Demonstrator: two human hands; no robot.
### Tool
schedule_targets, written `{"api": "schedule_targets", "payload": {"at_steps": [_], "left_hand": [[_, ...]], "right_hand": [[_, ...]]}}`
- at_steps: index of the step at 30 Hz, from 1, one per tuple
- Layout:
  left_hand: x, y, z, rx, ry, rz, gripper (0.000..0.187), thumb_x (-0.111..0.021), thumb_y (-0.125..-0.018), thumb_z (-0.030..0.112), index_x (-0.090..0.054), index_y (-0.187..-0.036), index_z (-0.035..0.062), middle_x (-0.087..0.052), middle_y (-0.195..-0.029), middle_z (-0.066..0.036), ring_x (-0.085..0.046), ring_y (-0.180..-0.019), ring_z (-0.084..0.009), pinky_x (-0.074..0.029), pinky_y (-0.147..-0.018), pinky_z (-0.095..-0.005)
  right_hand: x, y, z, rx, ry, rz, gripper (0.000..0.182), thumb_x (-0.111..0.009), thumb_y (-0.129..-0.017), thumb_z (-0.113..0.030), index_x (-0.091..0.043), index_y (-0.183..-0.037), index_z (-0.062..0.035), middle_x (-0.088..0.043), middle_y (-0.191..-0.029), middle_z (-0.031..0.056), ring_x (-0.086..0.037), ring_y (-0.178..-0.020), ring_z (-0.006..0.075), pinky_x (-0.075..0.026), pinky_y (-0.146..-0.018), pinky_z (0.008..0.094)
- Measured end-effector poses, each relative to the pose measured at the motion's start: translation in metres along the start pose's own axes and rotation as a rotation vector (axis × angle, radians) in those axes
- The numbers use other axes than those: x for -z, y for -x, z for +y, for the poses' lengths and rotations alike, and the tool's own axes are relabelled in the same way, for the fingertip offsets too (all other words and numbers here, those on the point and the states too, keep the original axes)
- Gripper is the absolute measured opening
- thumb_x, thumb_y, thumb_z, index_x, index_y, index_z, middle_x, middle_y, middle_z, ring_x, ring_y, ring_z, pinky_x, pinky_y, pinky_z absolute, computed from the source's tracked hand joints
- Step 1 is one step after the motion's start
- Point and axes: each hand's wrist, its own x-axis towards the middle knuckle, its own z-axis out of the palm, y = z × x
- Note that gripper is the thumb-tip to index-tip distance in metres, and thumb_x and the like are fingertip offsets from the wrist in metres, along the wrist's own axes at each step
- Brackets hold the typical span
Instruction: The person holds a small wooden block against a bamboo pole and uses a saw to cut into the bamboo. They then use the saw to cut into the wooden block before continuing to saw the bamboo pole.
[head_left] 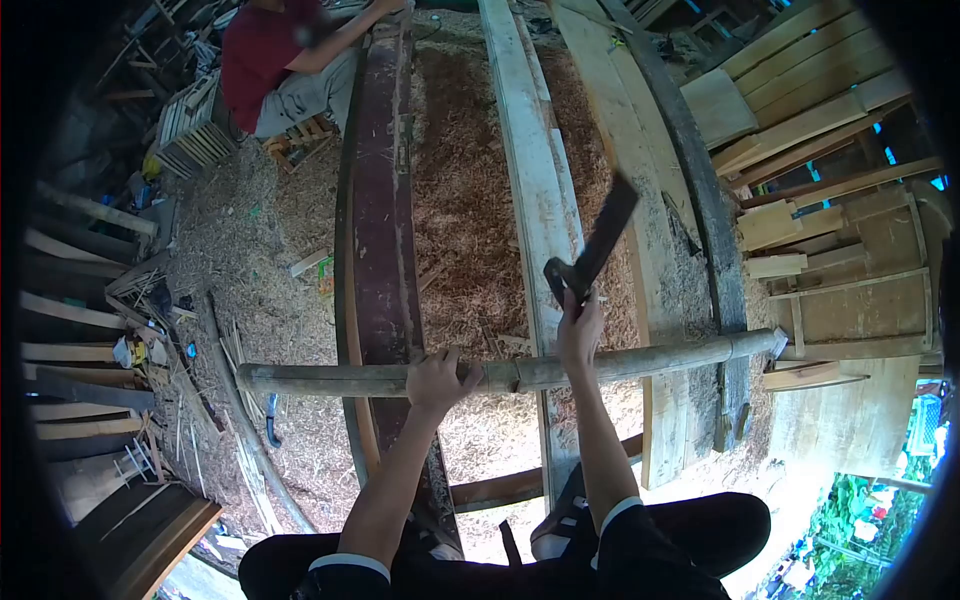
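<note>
A long bamboo pole [315, 381] lies crosswise over several lengthwise planks in front of me. My left hand [437, 381] is closed around the pole, left of its middle, knuckles up. Above the pole my right hand [579, 335] grips a dark broad-bladed tool that looks like a machete [608, 228]. Its blade points up and away to the right, clear of the bamboo. The handle is mostly hidden in my fingers. Beneath the pole run a dark reddish plank [383, 220], a whitish plank [535, 170] and a pale wooden board [640, 190].
Another person [290, 70] sits at the upper left by the reddish plank. Wood shavings [465, 200] cover the ground. Stacked boards [820, 300] stand along the right, with more timber [85, 350] at the left. My knees flank the near plank ends.
</note>
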Motion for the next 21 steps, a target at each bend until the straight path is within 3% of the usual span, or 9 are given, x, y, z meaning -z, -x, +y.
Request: {"api": "schedule_targets", "payload": {"at_steps": [2, 5, 6, 7, 9, 13, 16, 20, 21], "left_hand": [[0.000, 0.000, 0.000, -0.007, -0.005, 0.009, 0.044, -0.059, -0.085, 0.047, -0.070, -0.094, 0.0052, -0.070, -0.077, -0.015, -0.070, -0.062, -0.0294, -0.056, -0.060, -0.0425], [-0.003, 0.000, 0.000, -0.007, -0.008, 0.033, 0.046, -0.059, -0.085, 0.049, -0.071, -0.094, 0.0048, -0.070, -0.073, -0.015, -0.070, -0.063, -0.0301, -0.056, -0.060, -0.0433], [-0.001, 0.001, 0.001, -0.011, -0.005, 0.025, 0.046, -0.059, -0.085, 0.049, -0.071, -0.094, 0.0048, -0.070, -0.073, -0.015, -0.070, -0.063, -0.0301, -0.056, -0.060, -0.0433], [0.003, -0.001, 0.003, 0.028, 0.005, -0.028, 0.047, -0.059, -0.085, 0.049, -0.071, -0.092, 0.0048, -0.070, -0.071, -0.015, -0.071, -0.064, -0.0299, -0.056, -0.059, -0.0437], [0.007, -0.016, 0.002, 0.060, 0.007, -0.052, 0.047, -0.059, -0.085, 0.050, -0.071, -0.090, 0.0048, -0.070, -0.070, -0.014, -0.071, -0.065, -0.0297, -0.056, -0.059, -0.0440], [0.008, -0.008, 0.003, 0.030, -0.034, -0.076, 0.046, -0.058, -0.086, 0.049, -0.070, -0.084, 0.0049, -0.068, -0.065, -0.013, -0.069, -0.057, -0.0299, -0.056, -0.054, -0.0439], [0.004, -0.014, 0.003, 0.051, 0.034, -0.031, 0.045, -0.058, -0.087, 0.049, -0.069, -0.081, 0.0053, -0.067, -0.064, -0.013, -0.067, -0.052, -0.0300, -0.055, -0.052, -0.0431], [0.006, -0.011, 0.002, 0.034, -0.013, -0.032, 0.045, -0.057, -0.088, 0.049, -0.069, -0.083, 0.0060, -0.068, -0.064, -0.013, -0.067, -0.052, -0.0295, -0.055, -0.053, -0.0424], [0.006, -0.011, 0.001, 0.032, -0.012, -0.039, 0.045, -0.057, -0.088, 0.049, -0.069, -0.083, 0.0060, -0.068, -0.064, -0.013, -0.067, -0.052, -0.0295, -0.055, -0.053, -0.0424]], "right_hand": [[0.012, -0.014, -0.025, 0.189, -0.042, 0.143, 0.027, -0.060, -0.098, -0.022, -0.059, -0.108, 0.0034, -0.065, -0.089, 0.0265, -0.063, -0.075, 0.0442, -0.045, -0.061, 0.0516], [0.022, -0.025, -0.034, 0.135, 0.037, 0.106, 0.030, -0.060, -0.098, -0.026, -0.060, -0.108, 0.0030, -0.066, -0.085, 0.0246, -0.064, -0.073, 0.0430, -0.046, -0.062, 0.0513], [0.008, -0.026, -0.012, 0.029, 0.061, 0.024, 0.036, -0.061, -0.098, -0.034, -0.068, -0.098, 0.0010, -0.065, -0.073, 0.0179, -0.059, -0.059, 0.0311, -0.045, -0.058, 0.0446], [-0.009, -0.026, 0.027, 0.011, 0.242, -0.072, 0.042, -0.062, -0.096, -0.041, -0.069, -0.101, 0.0007, -0.067, -0.071, 0.0194, -0.065, -0.061, 0.0356, -0.048, -0.058, 0.0450], [-0.004, -0.023, 0.026, -0.018, 0.351, -0.099, 0.043, -0.062, -0.095, -0.042, -0.070, -0.099, 0.0001, -0.069, -0.073, 0.0218, -0.068, -0.067, 0.0400, -0.051, -0.058, 0.0458], [-0.007, -0.013, 0.031, -0.010, 0.252, -0.107, 0.042, -0.062, -0.096, -0.041, -0.071, -0.095, -0.0006, -0.068, -0.073, 0.0220, -0.068, -0.068, 0.0408, -0.051, -0.060, 0.0464], [-0.017, -0.026, 0.028, 0.023, 0.262, -0.131, 0.047, -0.059, -0.097, -0.045, -0.065, -0.118, -0.0035, -0.068, -0.072, 0.0209, -0.068, -0.065, 0.0397, -0.052, -0.060, 0.0491], [0.016, -0.036, -0.025, 0.009, 0.128, -0.099, 0.045, -0.057, -0.098, -0.045, -0.066, -0.115, -0.0044, -0.068, -0.071, 0.0196, -0.067, -0.063, 0.0408, -0.051, -0.058, 0.0506], [0.004, -0.035, -0.011, 0.002, 0.130, -0.100, 0.045, -0.057, -0.098, -0.045, -0.066, -0.115, -0.0044, -0.068, -0.071, 0.0196, -0.067, -0.063, 0.0408, -0.051, -0.058, 0.0506]]}}
